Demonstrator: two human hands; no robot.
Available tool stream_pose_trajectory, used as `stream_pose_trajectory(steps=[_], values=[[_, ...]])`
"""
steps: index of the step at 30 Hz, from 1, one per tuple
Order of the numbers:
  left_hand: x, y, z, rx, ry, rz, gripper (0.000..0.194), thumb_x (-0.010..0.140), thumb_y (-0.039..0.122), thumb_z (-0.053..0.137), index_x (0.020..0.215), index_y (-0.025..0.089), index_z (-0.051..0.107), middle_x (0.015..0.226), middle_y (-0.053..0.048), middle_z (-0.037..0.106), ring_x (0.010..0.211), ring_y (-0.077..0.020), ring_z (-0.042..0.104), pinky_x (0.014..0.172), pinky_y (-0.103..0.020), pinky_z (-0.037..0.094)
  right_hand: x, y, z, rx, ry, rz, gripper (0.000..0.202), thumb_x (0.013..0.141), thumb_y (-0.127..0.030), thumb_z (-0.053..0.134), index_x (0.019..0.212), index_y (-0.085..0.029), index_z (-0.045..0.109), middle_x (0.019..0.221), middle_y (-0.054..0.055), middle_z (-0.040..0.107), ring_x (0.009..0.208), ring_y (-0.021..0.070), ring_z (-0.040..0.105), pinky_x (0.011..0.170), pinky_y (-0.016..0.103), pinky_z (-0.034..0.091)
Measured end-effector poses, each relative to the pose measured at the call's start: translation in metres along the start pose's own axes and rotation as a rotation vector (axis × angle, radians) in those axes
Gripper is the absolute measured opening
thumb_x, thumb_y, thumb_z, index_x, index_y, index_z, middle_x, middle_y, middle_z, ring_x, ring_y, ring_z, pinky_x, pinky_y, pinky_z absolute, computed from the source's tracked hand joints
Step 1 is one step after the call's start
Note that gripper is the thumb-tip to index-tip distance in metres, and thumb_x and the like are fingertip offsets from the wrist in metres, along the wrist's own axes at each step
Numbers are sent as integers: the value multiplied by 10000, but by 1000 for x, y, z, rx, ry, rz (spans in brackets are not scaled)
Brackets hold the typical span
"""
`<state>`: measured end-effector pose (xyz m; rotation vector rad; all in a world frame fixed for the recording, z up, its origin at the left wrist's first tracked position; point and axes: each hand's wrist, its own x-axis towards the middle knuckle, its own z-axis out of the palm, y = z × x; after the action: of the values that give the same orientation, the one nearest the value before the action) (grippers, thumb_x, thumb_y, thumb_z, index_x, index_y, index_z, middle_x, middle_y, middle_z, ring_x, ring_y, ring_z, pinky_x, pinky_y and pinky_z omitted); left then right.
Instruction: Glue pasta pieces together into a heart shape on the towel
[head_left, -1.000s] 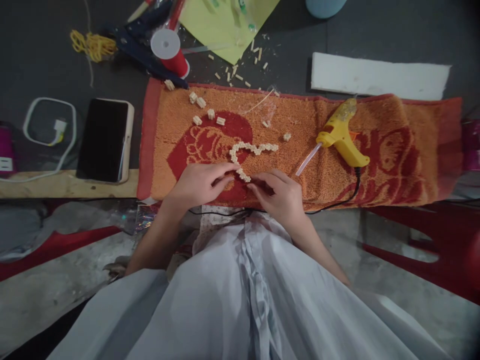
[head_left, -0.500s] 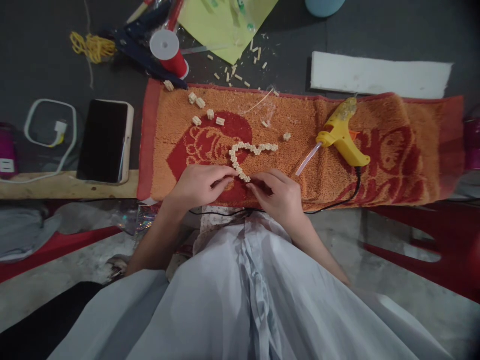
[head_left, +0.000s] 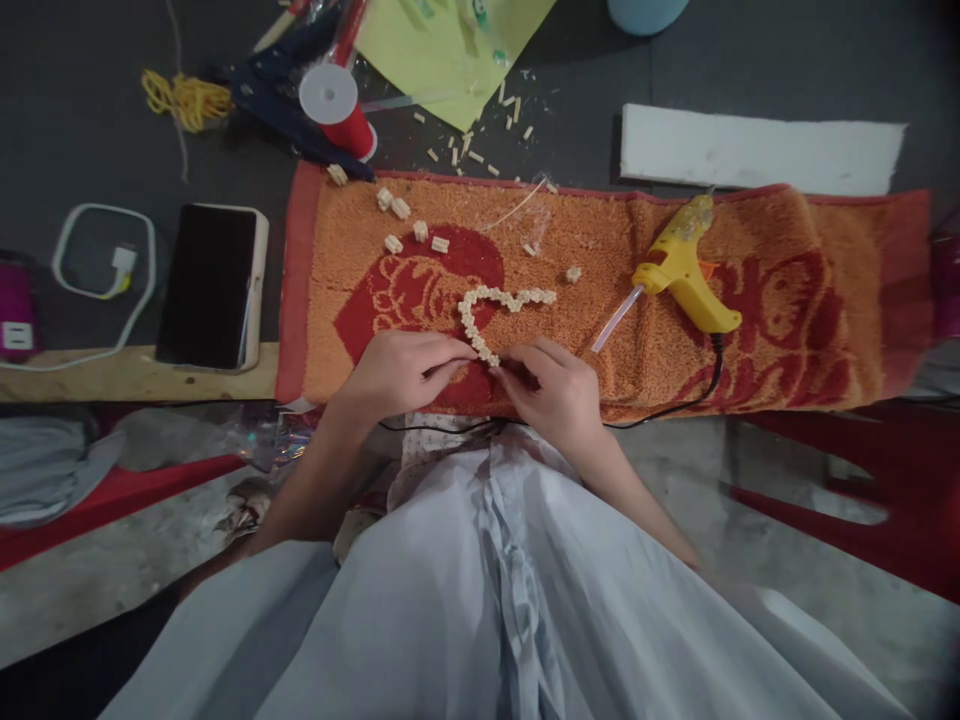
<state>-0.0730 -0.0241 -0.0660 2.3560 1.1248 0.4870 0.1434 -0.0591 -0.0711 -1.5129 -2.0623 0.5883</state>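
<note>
A partly formed heart outline of small cream-coloured pieces (head_left: 471,318) lies on the orange and red towel (head_left: 600,220). Its left curve runs down to a point between my two hands, while the right side stops after a short stretch. My left hand (head_left: 409,368) is closed, thumb and fingertips pinching at the lower left of the outline. At its bottom end, the fingertips of my right hand (head_left: 553,388) are pinched together. The fingers partly hide what lies between them. Several loose cream clusters (head_left: 420,231) sit beyond my left hand, and a single cluster (head_left: 573,274) lies to the right.
A yellow glue gun (head_left: 686,265) with a clear glue stick lies right on the towel, its black cord (head_left: 675,408) trailing toward me. Around are a phone (head_left: 210,285), white cable (head_left: 154,260), red thread spool (head_left: 341,110), white block (head_left: 761,148), yellow-green paper (head_left: 450,60) and small offcuts (head_left: 476,156).
My right fingertips have shifted slightly left, closer against the bottom end of the heart outline. My left hand stays almost where it was.
</note>
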Motion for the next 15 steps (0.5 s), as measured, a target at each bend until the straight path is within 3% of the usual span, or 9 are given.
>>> stream_pose_trajectory(steps=[7,10,15], values=[[1,3,-2,-10,0,-53,212,936,275,530,1007,206,717,931,-12,778,825,-140,733,723,-212,520,0,1,0,-4,18,-21,164,926,-309,575,889,-197,689,778,36,688,708,164,622,610,269,453],[4,4,-3,-4,-24,-97,237,945,304,535,1097,219,695,978,-12,775,849,-139,731,735,-208,513,0,0,1,-7,30,-39,170,927,-312,580,879,-189,688,774,36,687,706,166,622,602,272,450],[11,3,-4,54,-80,-49,322,977,346,487,1245,271,648,1115,-20,752,957,-158,725,789,-226,517,-1,0,3,-20,52,-36,192,940,-326,558,887,-195,689,778,35,692,715,164,622,619,270,454]])
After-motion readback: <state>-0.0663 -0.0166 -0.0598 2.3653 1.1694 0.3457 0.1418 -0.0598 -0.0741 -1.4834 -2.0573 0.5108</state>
